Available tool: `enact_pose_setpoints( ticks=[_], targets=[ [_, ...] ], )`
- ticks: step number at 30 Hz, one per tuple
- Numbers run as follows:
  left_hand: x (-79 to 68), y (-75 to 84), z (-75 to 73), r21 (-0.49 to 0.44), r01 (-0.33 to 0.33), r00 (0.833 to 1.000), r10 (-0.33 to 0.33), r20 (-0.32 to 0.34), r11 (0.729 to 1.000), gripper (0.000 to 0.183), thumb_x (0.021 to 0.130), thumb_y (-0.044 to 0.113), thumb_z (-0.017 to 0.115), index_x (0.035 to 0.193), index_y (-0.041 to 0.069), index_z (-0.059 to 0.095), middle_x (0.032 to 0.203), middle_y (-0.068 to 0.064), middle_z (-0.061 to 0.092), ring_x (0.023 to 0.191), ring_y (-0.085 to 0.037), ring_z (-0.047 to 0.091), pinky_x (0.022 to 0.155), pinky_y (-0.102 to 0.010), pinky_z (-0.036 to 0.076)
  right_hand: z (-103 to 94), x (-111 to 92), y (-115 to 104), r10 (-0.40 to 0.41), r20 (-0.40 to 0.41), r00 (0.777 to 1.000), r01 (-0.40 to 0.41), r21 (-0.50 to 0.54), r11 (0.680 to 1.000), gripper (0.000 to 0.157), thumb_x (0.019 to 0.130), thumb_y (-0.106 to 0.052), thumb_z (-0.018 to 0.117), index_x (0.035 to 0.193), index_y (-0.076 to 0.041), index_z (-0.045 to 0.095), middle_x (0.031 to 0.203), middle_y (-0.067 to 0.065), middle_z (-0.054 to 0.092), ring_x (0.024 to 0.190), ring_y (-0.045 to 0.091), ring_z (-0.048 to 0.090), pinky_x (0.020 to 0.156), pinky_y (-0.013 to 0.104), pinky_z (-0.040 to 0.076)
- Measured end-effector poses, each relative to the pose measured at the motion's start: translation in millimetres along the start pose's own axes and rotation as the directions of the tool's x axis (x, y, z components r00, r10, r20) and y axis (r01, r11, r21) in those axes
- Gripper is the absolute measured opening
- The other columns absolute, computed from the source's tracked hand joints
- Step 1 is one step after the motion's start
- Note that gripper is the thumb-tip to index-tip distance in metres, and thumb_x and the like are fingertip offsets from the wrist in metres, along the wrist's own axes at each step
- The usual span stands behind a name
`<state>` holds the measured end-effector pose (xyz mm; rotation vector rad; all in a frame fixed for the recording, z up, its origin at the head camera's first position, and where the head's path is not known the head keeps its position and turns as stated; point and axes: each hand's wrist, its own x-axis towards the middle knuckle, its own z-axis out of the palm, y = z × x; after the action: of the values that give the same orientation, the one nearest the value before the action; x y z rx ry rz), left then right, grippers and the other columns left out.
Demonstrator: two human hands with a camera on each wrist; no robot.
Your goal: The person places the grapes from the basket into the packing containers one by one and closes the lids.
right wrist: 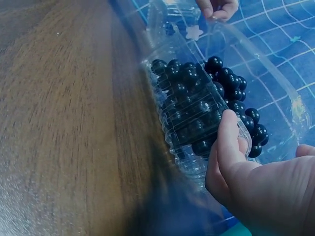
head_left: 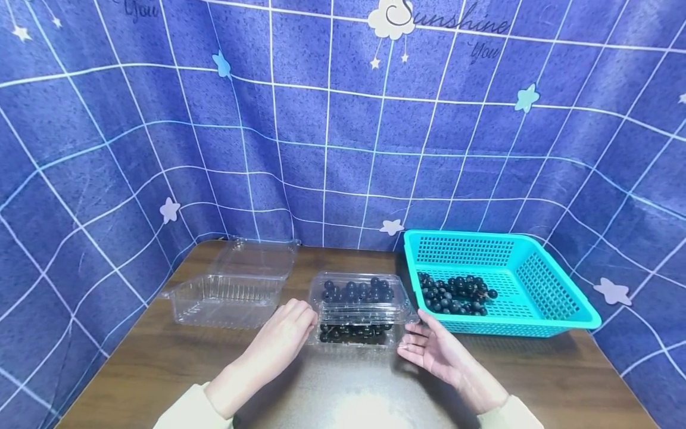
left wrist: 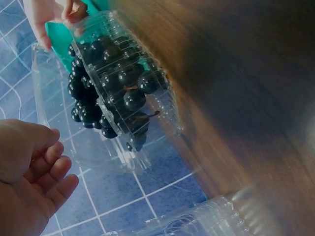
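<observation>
A clear plastic clamshell box with black grapes stands in the middle of the table, its clear lid raised part-way over the fruit. At its left side, my left hand pinches the lid's edge between thumb and curled fingers; the left wrist view shows this hand from the palm side. My right hand is at the box's right side. In the right wrist view this hand rests nearly straight fingers against the box wall, with the thumb apart near the lid.
A second clear clamshell box stands on the left with its lid folded back. On the right, a turquoise plastic basket holds more dark grapes. Behind the wooden table hangs a blue checked curtain.
</observation>
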<state>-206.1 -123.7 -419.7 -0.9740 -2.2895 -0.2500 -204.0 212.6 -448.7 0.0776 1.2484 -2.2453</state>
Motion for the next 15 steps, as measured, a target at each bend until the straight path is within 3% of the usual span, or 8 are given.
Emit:
enact_pose_setpoints(
  ticks=[8,15],
  targets=[
    [-0.6,1.6,-1.5,-0.014,-0.005,0.999,0.006,0.036,1.0,0.015,0.081,0.008,0.066,0.089,0.014,0.055,0.085,0.008,0.051,0.083,-0.01,0.047,0.075,-0.027,0.045,3.7,0.0,-3.8,0.022,-0.031,0.999,-0.023,-0.041,0.999,0.047,0.097,-0.048,0.042,0.109,-0.003,0.047,0.092,0.006,0.057,0.088,0.019,0.057,0.096,0.038,0.048],
    [-5.5,1.8,-0.1,-0.021,0.016,0.995,-0.014,0.096,1.0,0.011,0.082,0.009,0.06,0.09,0.015,0.057,0.087,0.009,0.051,0.085,-0.009,0.047,0.076,-0.027,0.045,4.5,0.9,-3.0,-0.006,-0.021,1.0,0.005,-0.081,0.997,0.023,0.098,-0.03,0.048,0.102,-0.009,0.054,0.086,0.003,0.061,0.084,0.017,0.059,0.095,0.039,0.049]
  ],
)
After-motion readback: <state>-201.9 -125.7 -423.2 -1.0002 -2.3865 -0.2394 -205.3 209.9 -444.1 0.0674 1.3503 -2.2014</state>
